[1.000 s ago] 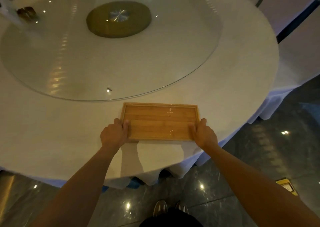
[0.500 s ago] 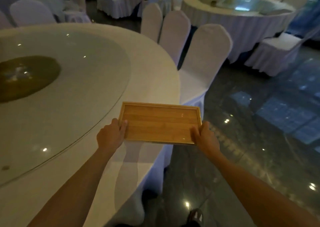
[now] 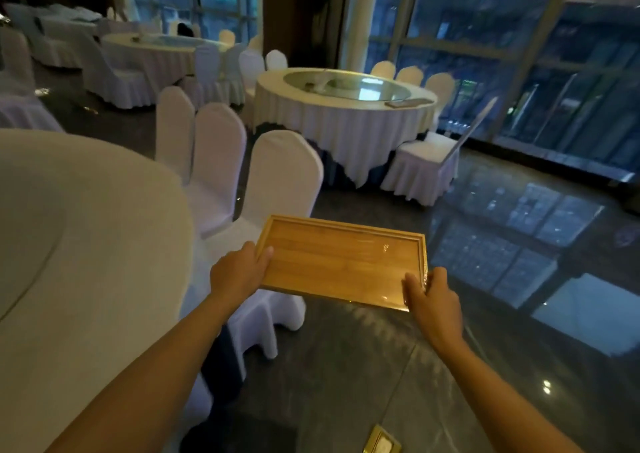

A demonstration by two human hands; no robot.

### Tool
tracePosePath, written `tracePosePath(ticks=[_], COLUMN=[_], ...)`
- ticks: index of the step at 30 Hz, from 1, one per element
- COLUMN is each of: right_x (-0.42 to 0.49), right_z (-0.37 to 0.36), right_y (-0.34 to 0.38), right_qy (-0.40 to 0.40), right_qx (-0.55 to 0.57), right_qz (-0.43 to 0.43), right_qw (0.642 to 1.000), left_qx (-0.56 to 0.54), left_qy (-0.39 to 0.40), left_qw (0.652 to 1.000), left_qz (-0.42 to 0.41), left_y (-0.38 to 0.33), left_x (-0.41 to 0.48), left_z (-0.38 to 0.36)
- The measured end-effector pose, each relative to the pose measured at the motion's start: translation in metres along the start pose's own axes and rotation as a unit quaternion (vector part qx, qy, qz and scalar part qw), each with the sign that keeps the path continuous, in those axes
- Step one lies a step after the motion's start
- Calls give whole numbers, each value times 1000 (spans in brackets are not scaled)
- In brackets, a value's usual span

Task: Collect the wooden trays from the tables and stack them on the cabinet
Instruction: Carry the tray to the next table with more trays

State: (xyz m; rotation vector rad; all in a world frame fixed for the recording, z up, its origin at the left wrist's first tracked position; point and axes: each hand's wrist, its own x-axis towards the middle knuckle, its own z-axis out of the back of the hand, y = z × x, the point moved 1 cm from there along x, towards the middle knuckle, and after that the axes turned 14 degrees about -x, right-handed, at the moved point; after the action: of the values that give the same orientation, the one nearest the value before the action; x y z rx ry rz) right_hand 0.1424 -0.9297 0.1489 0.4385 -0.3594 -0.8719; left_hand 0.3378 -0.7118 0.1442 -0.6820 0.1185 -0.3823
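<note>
I hold a rectangular wooden tray (image 3: 341, 260) in the air, level, in front of me over the dark floor. My left hand (image 3: 239, 272) grips its near left corner, thumb on top. My right hand (image 3: 433, 297) grips its near right corner. The tray is empty. Another flat wooden tray (image 3: 410, 102) lies on the right edge of the round table (image 3: 343, 120) ahead. No cabinet is in view.
The large round white table (image 3: 86, 262) is at my left. White-covered chairs (image 3: 277, 175) stand just beyond the tray. More draped tables and chairs (image 3: 149, 58) fill the far left. Glass windows run along the right. A brass floor box (image 3: 381, 444) sits near my feet.
The tray has been lifted off the white table and carried to the right, clear of its edge. My view has turned from the tabletop to the room.
</note>
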Motion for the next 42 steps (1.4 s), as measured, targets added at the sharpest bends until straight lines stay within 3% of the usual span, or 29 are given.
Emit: tracePosePath(ticks=[8, 23, 35, 42], right_x=[203, 642, 1027, 1231], right_z=[-11, -52, -103, -134], right_y=[-52, -41, -36, -14], right_qy=[-16, -19, 7, 16], right_qx=[4, 25, 56, 30], right_qz=[-41, -60, 14, 6], right_qw=[999, 998, 998, 999], left_qx=[-47, -13, -24, -14], left_qy=[17, -3, -53, -70], left_qw=[997, 996, 998, 997], left_qz=[-57, -84, -37, -34], left_y=[-109, -276, -392, -452], left_x=[174, 576, 897, 1078], left_z=[-99, -209, -323, -362])
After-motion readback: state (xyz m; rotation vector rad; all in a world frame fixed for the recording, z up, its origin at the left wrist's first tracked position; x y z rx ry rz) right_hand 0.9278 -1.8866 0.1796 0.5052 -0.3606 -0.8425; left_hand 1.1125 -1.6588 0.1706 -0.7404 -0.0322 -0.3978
